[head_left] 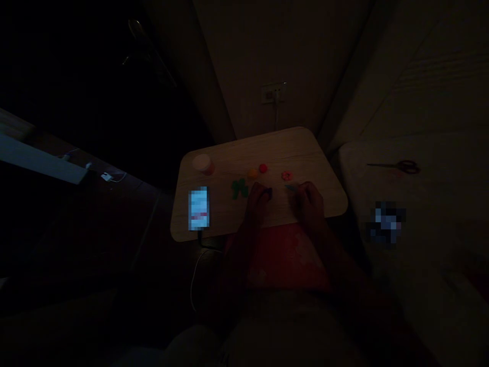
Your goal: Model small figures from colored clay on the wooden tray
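Observation:
In dim light my left hand (257, 203) is closed at the table's near edge, its fingers curled round a small dark purple piece (269, 193). My right hand (308, 201), also closed, pinches a thin teal pointed thing (290, 187) whose tip points left; its kind is too dark to tell. A green piece with several lobes (240, 188) lies just left of my left hand. Beyond the hands sit a yellow-orange lump (252, 173), a round red piece (263, 167) and a pinkish-red flower-like piece (287, 176).
The small wooden table (225, 214) carries a pale cup-shaped container (204, 164) at far left and a lit phone (199, 209) with a cable. Scissors (407, 166) lie on a pale surface at right. A wall socket (272, 94) with a plugged cord is behind.

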`<state>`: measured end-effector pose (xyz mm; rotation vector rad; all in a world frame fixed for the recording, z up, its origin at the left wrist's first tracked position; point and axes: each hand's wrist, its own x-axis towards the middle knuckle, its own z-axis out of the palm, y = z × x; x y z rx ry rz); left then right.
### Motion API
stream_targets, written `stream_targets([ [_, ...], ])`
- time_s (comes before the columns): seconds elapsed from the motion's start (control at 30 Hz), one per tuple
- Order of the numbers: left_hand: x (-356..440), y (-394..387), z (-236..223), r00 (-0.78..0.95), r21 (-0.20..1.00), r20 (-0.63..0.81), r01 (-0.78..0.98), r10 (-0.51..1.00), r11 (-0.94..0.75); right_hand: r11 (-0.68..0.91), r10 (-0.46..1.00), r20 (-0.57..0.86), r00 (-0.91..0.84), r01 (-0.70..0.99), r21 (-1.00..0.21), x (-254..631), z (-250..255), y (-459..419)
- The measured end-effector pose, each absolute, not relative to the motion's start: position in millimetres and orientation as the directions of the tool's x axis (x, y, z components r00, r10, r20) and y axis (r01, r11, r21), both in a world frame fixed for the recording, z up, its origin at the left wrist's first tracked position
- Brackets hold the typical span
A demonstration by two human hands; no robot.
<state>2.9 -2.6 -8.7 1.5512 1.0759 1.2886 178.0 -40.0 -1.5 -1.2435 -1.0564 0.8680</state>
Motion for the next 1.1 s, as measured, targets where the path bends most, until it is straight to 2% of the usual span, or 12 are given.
stream_targets([
  [0.07, 3.5, -2.9, -7.0, 0.104, 0.954, 0.270, 0.107, 0.957, -0.281, 0.119, 0.949, 0.110, 0.296, -0.011, -0.993, 176.9, -4.6, -38.6],
  [0.2, 4.1, -2.5, -5.6, 0.093, 0.952, 0.268, 0.126, 0.959, -0.279, 0.109, 0.926, 0.114, 0.361, 0.033, -0.993, 175.5, -8.7, -36.8],
  [0.5, 3.9, -1.5, -5.9, 0.121, 0.946, 0.285, 0.121, 0.951, -0.299, 0.117, 0.944, 0.095, 0.316, -0.051, -0.992, 175.6, -10.0, -37.1],
  [0.87, 3.7, -2.4, -5.6, 0.133, 0.934, 0.323, 0.116, 0.937, -0.338, 0.121, 0.925, 0.133, 0.355, 0.054, -0.991, 175.1, -6.3, -37.4],
  [1.1, 3.9, -1.7, -11.1, 0.081, 0.957, 0.254, 0.121, 0.964, -0.263, 0.145, 0.938, 0.167, 0.304, 0.095, -0.985, 177.3, -3.1, -41.4],
])
